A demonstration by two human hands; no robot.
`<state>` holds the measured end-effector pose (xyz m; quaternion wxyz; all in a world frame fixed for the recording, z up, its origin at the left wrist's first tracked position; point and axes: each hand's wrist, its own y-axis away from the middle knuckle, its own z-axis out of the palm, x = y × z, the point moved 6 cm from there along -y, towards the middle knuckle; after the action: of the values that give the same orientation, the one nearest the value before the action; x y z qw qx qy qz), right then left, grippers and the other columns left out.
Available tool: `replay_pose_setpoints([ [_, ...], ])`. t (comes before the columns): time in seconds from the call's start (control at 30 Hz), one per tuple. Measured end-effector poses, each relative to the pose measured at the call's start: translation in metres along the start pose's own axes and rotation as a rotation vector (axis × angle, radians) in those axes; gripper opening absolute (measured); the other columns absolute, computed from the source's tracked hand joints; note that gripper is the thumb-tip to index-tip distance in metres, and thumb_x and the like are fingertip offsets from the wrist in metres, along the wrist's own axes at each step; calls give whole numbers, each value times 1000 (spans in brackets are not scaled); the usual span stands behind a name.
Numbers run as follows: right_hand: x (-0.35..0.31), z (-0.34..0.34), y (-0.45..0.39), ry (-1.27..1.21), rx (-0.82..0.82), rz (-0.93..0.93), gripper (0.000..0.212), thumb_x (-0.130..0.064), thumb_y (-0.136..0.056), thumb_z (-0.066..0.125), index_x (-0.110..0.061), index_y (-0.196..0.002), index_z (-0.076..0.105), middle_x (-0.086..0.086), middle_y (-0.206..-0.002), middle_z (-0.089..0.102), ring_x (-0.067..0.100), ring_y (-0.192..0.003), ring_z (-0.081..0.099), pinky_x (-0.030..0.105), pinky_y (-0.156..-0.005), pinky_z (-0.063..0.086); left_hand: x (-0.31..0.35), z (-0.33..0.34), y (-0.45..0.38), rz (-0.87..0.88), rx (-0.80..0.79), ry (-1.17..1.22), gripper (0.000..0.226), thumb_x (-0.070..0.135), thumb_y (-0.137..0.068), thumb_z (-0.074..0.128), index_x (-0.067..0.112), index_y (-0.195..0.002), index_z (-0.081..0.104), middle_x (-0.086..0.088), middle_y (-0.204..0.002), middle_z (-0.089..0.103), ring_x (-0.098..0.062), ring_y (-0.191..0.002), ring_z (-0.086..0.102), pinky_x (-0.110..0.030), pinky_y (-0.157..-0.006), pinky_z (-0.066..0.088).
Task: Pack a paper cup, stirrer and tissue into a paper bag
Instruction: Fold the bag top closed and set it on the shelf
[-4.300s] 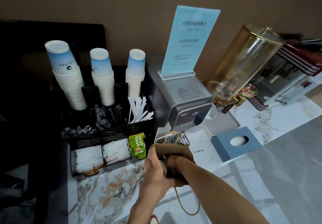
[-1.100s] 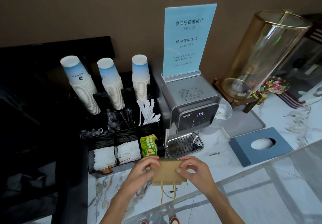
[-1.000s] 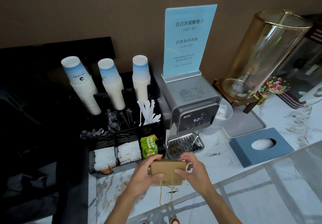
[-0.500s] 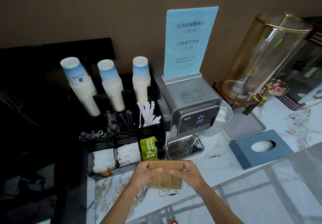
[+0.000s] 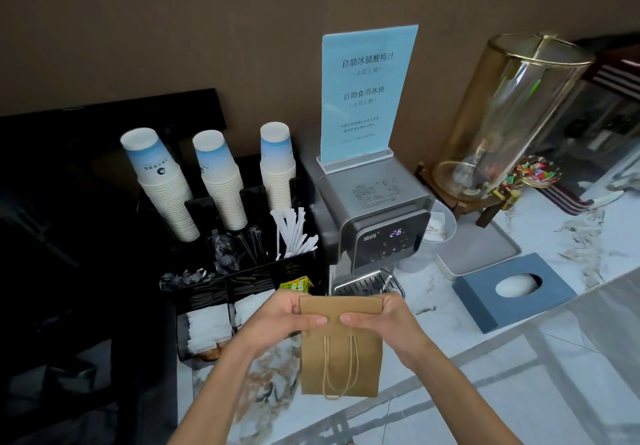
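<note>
A flat brown paper bag [image 5: 341,358] with twine handles hangs in front of me over the marble counter. My left hand [image 5: 280,320] pinches its top left edge and my right hand [image 5: 384,323] pinches its top right edge. The bag's mouth is not spread. Three upside-down stacks of blue-and-white paper cups [image 5: 221,181] stand in a black organiser [image 5: 242,271] at the back left. White wrapped stirrers [image 5: 292,233] stick up from its right compartment. A blue tissue box [image 5: 512,288] with a white tissue in its oval slot lies to the right.
A grey water dispenser [image 5: 377,216] with a blue sign [image 5: 367,94] on top stands just behind the bag. A glass drink dispenser [image 5: 509,112] and a grey tray [image 5: 485,247] are at the right. The organiser also holds sachets [image 5: 207,330] and green tea packets [image 5: 296,283].
The folded bag has been unfolded downward between both hands and now hangs at full length. Both hands keep hold of its top edge.
</note>
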<state>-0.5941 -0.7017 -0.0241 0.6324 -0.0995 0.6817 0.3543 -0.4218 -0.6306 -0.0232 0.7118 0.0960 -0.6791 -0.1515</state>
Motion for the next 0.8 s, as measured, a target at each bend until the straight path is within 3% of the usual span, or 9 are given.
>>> replay_pose_setpoints([
  [0.07, -12, 2, 7, -25, -15, -19, 33, -22, -66, 90, -7, -95, 80, 14, -91, 80, 28, -84, 77, 29, -69, 59, 13, 0, 6, 21, -17, -36, 15, 5, -84, 73, 19, -85, 78, 2, -79, 77, -10, -76, 72, -18, -67, 55],
  [0.17, -23, 4, 18, -57, -6, -38, 29, -18, -71, 87, -5, -96, 79, 15, -94, 79, 28, -85, 76, 30, -70, 59, 22, -3, 9, 58, 41, -49, 7, 3, -85, 71, 9, -86, 75, -4, -80, 76, -17, -78, 71, -25, -70, 57],
  [0.27, -30, 0, 32, -101, 37, -56, 31, -16, -73, 85, -3, -99, 78, 19, -99, 78, 33, -89, 75, 33, -73, 59, 28, -1, 12, 108, 104, -31, 8, 11, -80, 78, 15, -84, 73, -9, -81, 74, -20, -82, 70, -32, -76, 59],
  [0.33, -32, -7, 44, -124, 84, -63, 32, -16, -72, 85, -2, -100, 78, 21, -100, 77, 35, -91, 75, 34, -73, 60, 28, 9, 14, 95, 37, -52, 20, 14, -77, 80, 20, -94, 72, -10, -90, 76, -22, -92, 72, -37, -88, 59],
  [0.47, -28, -25, 73, -153, 204, -68, 32, -17, -72, 85, -3, -100, 78, 21, -99, 78, 34, -88, 75, 35, -72, 60, 25, 45, 12, 42, -156, -61, 41, 2, -86, 70, 20, -123, 62, -2, -111, 77, -16, -109, 71, -22, -86, 57],
  [0.63, -27, -60, 120, -129, 347, -101, 25, -18, -78, 82, -3, -98, 78, 18, -96, 78, 32, -88, 76, 34, -74, 62, 43, 94, -7, 57, -139, -16, 23, -5, -91, 59, 4, -107, 73, -14, -102, 79, -24, -98, 74, -26, -83, 60],
  [0.7, -27, -81, 139, -178, 422, -131, 24, -17, -81, 79, -3, -100, 77, 18, -99, 78, 34, -92, 75, 36, -77, 62, 52, 118, -17, 61, -140, 0, 16, 2, -91, 62, 6, -97, 76, -16, -97, 79, -29, -93, 75, -35, -86, 60],
  [0.8, -30, -116, 169, -248, 524, -171, 25, -18, -79, 80, -4, -100, 77, 18, -99, 78, 33, -92, 75, 34, -74, 62, 70, 165, -32, 104, -198, 11, 16, 12, -87, 71, 7, -102, 75, -19, -98, 78, -35, -94, 74, -41, -86, 60],
])
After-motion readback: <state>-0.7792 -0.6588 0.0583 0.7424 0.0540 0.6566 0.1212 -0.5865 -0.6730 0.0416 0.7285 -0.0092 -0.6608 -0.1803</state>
